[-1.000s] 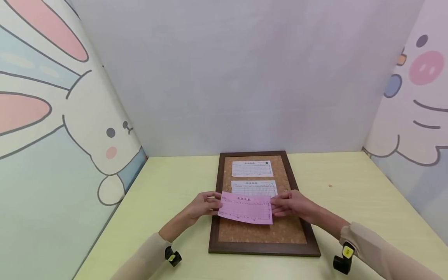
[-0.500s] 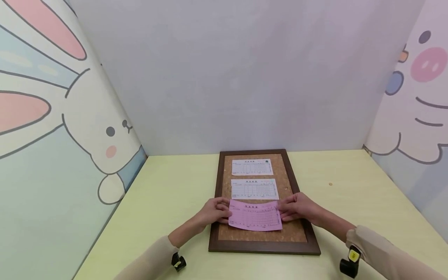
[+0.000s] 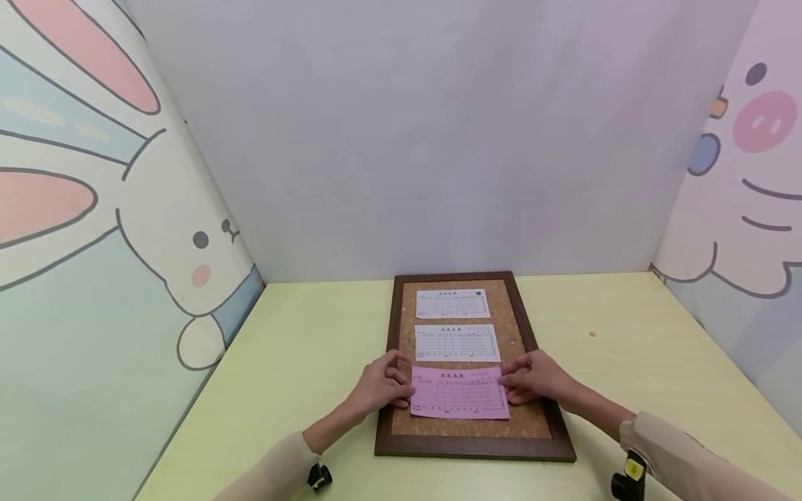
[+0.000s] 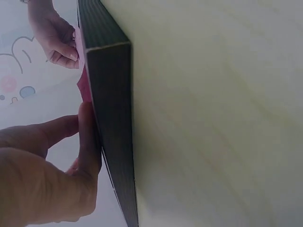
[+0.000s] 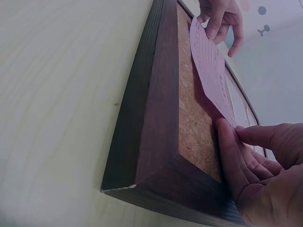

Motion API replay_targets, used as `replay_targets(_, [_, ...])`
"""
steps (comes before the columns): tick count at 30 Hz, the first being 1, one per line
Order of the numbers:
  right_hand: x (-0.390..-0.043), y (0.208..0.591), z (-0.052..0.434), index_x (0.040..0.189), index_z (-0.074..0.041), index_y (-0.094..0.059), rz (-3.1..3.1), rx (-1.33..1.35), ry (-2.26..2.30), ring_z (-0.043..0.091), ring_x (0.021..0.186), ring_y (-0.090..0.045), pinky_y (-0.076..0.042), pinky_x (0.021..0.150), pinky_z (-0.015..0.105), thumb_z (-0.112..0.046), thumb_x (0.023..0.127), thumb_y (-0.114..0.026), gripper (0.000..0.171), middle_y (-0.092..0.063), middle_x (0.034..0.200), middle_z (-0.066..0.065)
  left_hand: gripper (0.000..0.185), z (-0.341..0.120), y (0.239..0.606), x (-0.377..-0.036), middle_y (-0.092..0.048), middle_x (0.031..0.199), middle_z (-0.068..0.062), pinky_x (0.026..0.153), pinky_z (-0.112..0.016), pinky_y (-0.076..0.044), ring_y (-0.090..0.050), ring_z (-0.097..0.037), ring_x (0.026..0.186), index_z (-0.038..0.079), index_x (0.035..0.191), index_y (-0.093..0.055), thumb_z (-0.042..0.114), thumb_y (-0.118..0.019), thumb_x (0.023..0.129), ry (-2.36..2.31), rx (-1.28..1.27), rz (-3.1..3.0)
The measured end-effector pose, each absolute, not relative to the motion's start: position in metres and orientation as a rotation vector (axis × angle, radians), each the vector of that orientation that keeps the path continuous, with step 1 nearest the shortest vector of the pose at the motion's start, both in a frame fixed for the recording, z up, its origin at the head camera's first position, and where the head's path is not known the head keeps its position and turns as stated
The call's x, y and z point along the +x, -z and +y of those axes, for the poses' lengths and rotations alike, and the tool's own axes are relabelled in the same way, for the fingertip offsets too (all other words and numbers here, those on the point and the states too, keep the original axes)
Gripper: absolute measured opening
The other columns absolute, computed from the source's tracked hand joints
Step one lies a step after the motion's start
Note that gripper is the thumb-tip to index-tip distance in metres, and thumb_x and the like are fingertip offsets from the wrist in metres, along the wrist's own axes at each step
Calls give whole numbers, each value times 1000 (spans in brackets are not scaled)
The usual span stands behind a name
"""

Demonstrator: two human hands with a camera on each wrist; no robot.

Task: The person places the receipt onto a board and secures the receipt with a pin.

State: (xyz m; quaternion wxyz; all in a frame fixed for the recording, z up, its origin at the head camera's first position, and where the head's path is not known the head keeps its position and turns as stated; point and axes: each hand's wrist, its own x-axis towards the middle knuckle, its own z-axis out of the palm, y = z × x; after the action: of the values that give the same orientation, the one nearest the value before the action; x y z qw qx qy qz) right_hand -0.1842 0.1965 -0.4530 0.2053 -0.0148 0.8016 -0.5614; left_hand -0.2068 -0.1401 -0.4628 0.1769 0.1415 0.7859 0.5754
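A pink printed form (image 3: 460, 394) spans the lower part of a cork board (image 3: 470, 428) with a dark wooden frame. My left hand (image 3: 379, 383) pinches its left edge between thumb and fingers. At the opposite edge, my right hand (image 3: 540, 376) has the paper between thumb and forefinger. The right wrist view shows the form (image 5: 210, 71) bowed slightly, its middle raised off the cork, with the right fingers under its edge. Two white printed forms, one upper (image 3: 451, 304) and one middle (image 3: 457, 343), lie flat on the board above the pink one.
The board lies on a pale yellow table (image 3: 313, 348), its far end near the grey back wall (image 3: 438, 139). A tiny brown bit (image 3: 592, 334) sits on the table to the right. Side walls carry cartoon animals, a rabbit (image 3: 182, 257) on the left.
Both hands have brought the pink form toward me and slightly right, down close to the cork. It has straightened, and the middle white form it partly covered now shows whole.
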Motion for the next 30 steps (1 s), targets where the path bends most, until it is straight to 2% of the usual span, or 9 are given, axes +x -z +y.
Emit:
replay_targets(5, [-179, 450, 196, 124, 17, -58, 2300, -76, 1530, 14, 64, -72, -62, 62, 32, -10, 93, -74, 44, -76, 81, 13, 34, -140, 463, -207, -72, 85, -14, 59, -33, -62, -70, -14, 66, -6, 121, -64, -5, -74, 88, -1567, 497, 2258])
replay_targets(9, [-177, 449, 196, 126, 12, -58, 2372, -139, 1476, 15, 64, -71, -62, 60, 31, -13, 90, -78, 48, -73, 76, 9, 28, -139, 464, -209, -70, 85, -13, 58, -30, -61, -68, -12, 65, -8, 113, -69, -4, -76, 86, -1503, 558, 2272])
replay_targets(17, [-179, 449, 196, 109, 3, -70, 2533, -357, 1277, 13, 60, -62, -57, 55, 25, -13, 84, -84, 32, -64, 70, 1, 30, -137, 460, -212, -68, 84, -9, 54, -23, -57, -62, -7, 61, -7, 111, -70, -2, -80, 83, -1361, 652, 2346])
replay_targets(23, [-179, 451, 193, 107, 3, -70, 2571, -431, 1225, 9, 57, -58, -54, 52, 22, -11, 84, -83, 29, -63, 70, -1, 32, -141, 460, -213, -67, 82, -9, 52, -23, -56, -59, -5, 59, -7, 111, -71, 0, -82, 82, -1326, 672, 2356])
replay_targets(30, [-176, 449, 192, 108, 2, -70, 2564, -429, 1216, 10, 58, -59, -55, 53, 22, -10, 85, -82, 29, -62, 71, 0, 32, -144, 460, -211, -65, 80, -2, 52, -21, -56, -58, -1, 58, -10, 110, -69, -2, -81, 82, -1317, 746, 2349])
